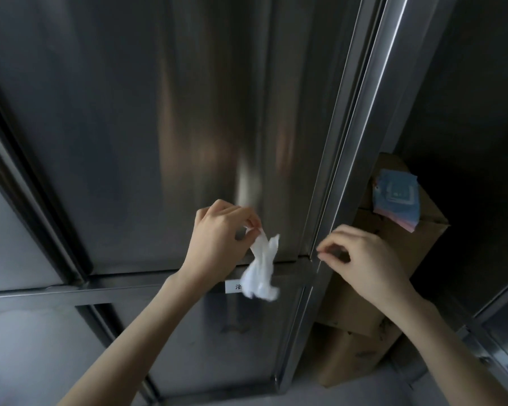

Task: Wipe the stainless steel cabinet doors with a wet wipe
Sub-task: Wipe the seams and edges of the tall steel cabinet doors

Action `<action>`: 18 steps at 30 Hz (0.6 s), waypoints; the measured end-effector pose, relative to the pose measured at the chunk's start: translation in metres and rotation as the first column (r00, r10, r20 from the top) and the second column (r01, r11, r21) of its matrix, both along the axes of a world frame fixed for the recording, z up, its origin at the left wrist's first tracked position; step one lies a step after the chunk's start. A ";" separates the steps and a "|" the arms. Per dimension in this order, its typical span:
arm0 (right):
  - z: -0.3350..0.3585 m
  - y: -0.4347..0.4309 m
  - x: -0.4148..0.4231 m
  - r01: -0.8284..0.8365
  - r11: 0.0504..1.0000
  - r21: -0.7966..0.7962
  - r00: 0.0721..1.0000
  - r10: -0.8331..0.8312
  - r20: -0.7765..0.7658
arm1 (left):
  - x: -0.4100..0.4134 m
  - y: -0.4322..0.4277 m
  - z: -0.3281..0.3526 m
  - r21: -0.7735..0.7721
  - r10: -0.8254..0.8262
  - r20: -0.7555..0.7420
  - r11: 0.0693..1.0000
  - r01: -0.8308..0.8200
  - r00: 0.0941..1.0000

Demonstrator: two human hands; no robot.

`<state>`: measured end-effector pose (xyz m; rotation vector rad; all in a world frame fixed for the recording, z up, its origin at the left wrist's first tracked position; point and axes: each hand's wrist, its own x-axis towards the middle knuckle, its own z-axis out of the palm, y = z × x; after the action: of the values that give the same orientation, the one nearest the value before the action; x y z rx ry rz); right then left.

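Observation:
A tall stainless steel cabinet door (pixel 147 127) fills most of the view, and a lower door (pixel 217 341) sits below a horizontal seam. My left hand (pixel 217 238) pinches the top of a crumpled white wet wipe (pixel 261 271), which hangs down in front of the seam. My right hand (pixel 361 256) is beside the door's right edge, thumb and forefinger pinched together with nothing visible between them. The wipe partly covers a small white label (pixel 233 287) on the lower door.
To the right of the door's bright vertical edge (pixel 361 142) is a dark gap holding stacked cardboard boxes (pixel 355 312), with a blue packet (pixel 396 200) on top. Another steel panel (pixel 9 244) stands at the left.

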<state>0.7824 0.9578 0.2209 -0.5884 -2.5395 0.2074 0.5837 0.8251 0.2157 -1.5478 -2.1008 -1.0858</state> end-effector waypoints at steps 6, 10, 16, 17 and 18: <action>0.008 -0.020 -0.046 -0.230 0.972 -0.044 0.961 0.219 -0.170 | 0.004 0.004 0.034 -0.053 -0.131 -0.099 0.991 0.127 0.986; 0.010 -0.025 -0.055 -0.269 0.952 -0.148 0.937 0.223 -0.269 | -0.005 -0.004 0.048 -0.058 -0.100 -0.198 0.994 0.090 0.975; 0.026 -0.018 -0.045 -0.276 0.934 -0.227 0.947 0.223 -0.231 | -0.015 -0.014 0.046 -0.071 -0.045 -0.204 0.997 0.031 0.978; 0.028 -0.016 -0.043 -0.239 0.956 -0.169 0.959 0.204 -0.199 | -0.016 -0.014 0.046 -0.071 -0.025 -0.200 0.997 0.011 0.979; 0.030 -0.015 -0.041 -0.206 0.972 -0.111 0.965 0.183 -0.187 | -0.017 -0.014 0.045 -0.076 -0.002 -0.190 0.997 -0.013 0.982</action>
<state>0.7417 0.9431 0.2507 -0.3492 -2.4222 0.4776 0.5666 0.8110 0.2611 -1.6110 -2.0374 -0.8270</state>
